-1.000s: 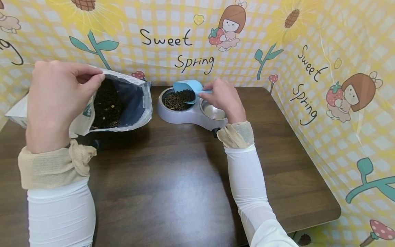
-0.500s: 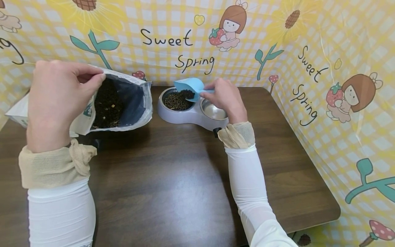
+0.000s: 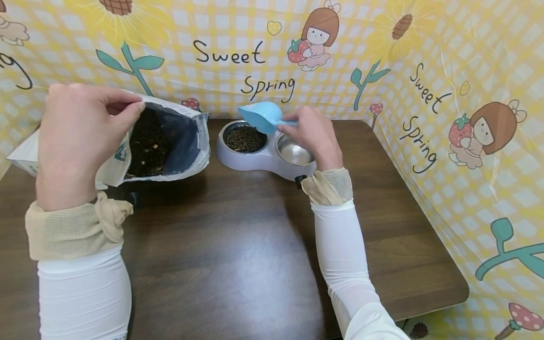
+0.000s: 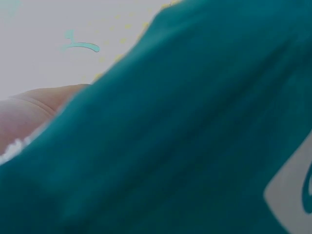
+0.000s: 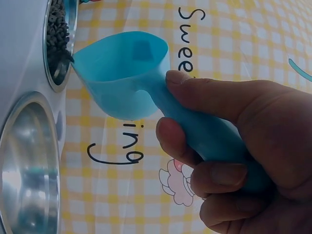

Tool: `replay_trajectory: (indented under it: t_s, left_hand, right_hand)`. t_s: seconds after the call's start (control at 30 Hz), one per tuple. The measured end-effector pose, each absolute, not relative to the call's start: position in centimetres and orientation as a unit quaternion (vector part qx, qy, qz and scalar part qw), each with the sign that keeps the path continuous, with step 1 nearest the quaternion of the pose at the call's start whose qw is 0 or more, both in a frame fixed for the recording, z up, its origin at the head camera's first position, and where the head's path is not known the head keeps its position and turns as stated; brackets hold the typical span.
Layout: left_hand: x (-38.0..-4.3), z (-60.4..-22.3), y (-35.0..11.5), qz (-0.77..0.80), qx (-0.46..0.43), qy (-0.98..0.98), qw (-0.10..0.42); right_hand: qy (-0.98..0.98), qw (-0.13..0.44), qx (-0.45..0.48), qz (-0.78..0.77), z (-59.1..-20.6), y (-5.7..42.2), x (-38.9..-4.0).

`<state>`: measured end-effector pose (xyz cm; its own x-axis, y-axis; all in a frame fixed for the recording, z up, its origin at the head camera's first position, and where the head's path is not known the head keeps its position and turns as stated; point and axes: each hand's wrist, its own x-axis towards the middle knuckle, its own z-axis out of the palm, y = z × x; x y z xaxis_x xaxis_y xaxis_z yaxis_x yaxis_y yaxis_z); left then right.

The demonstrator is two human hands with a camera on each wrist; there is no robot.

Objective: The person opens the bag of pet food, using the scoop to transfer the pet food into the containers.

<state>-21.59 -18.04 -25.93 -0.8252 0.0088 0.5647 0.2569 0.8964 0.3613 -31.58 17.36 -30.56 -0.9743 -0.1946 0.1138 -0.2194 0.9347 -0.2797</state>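
My left hand pinches the rim of an opened bag of dark kibble between thumb and fingers. In the left wrist view the bag's teal side covers most of the picture. My right hand grips the handle of a light blue scoop, which is tilted over the left bowl of a white double feeder. From the right wrist view, the scoop's cup looks nearly bare inside, with a few dark pieces at its lip. Dark kibble lies in that left bowl.
The feeder's right steel bowl holds no kibble. A black knob sticks out at the feeder's front right. Behind the brown table hangs a yellow checked cloth, with another stretch along the right side.
The scoop has risen and tipped further over the left bowl, and the kibble that lay in it has slid out. My left hand and the bag have stayed still.
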Motion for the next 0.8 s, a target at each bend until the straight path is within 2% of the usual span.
replay_trajectory:
  t_s: [0.8]
  left_hand:
    - [-21.6, -25.9, -18.03, -0.211, -0.088, -0.925, 0.305]
  right_hand:
    - [-0.97, 0.074, 0.121, 0.197, -29.8, 17.82, -30.91]
